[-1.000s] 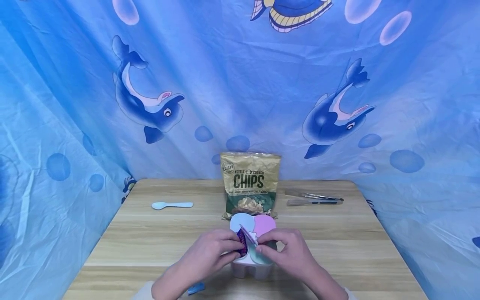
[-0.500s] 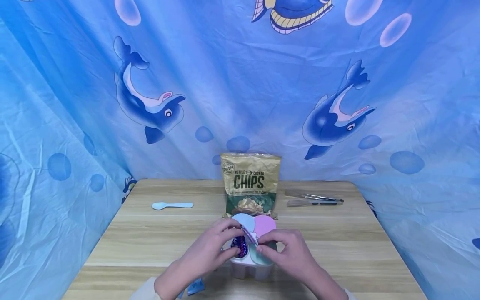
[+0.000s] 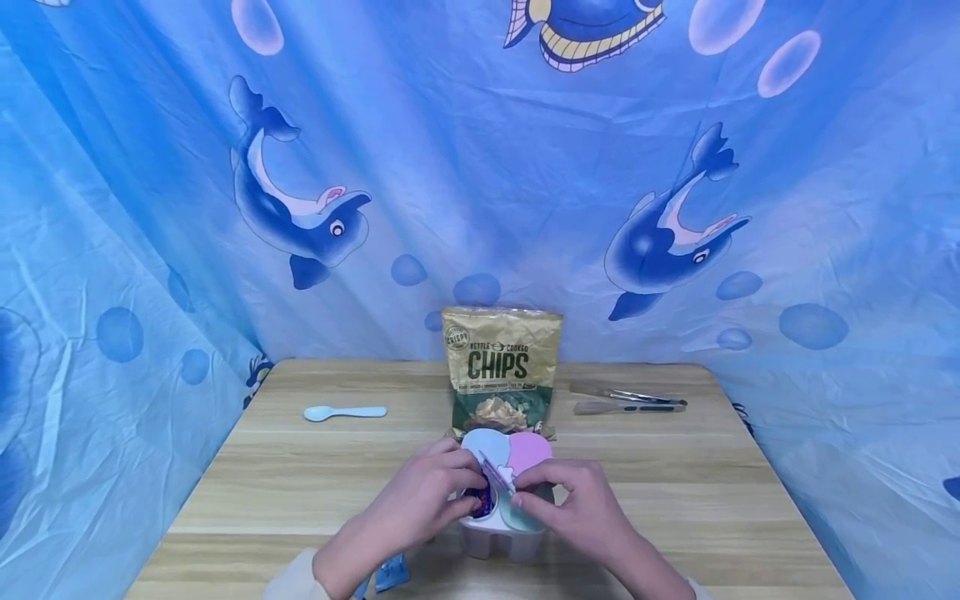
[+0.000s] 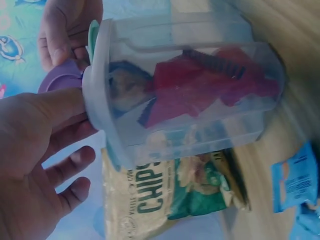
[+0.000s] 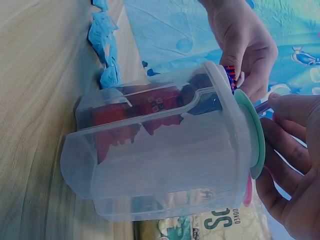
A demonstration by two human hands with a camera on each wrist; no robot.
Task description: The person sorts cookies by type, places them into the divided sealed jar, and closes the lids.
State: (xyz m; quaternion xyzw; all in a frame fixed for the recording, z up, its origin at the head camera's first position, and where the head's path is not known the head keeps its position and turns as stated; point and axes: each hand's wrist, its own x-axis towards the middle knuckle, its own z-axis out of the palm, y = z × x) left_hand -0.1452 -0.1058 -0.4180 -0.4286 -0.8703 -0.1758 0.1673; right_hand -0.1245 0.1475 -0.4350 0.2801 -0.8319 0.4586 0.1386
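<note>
A clear plastic container [image 3: 495, 533] with several lidded compartments stands near the table's front edge. Red packets [image 4: 200, 85] lie inside it. My left hand [image 3: 427, 500] pinches a small blue-and-red snack packet [image 3: 482, 500] at the rim of the open compartment. That same packet [image 5: 231, 75] shows under the left fingers in the right wrist view. My right hand [image 3: 577, 508] pinches the raised purple lid flap [image 3: 497, 471] and holds it up. The pale blue lid [image 3: 483, 442], pink lid [image 3: 528, 450] and green lid [image 5: 252, 135] lie closed.
A gold chips bag [image 3: 501, 367] stands just behind the container. A pale blue spoon [image 3: 343, 412] lies at the back left of the wooden table [image 3: 300, 483], metal tongs [image 3: 626, 398] at the back right. Blue packets [image 3: 392, 573] lie by my left wrist.
The snack packet has sunk lower into the open compartment, and my left fingers have moved up over the rim. My right hand still holds the purple flap.
</note>
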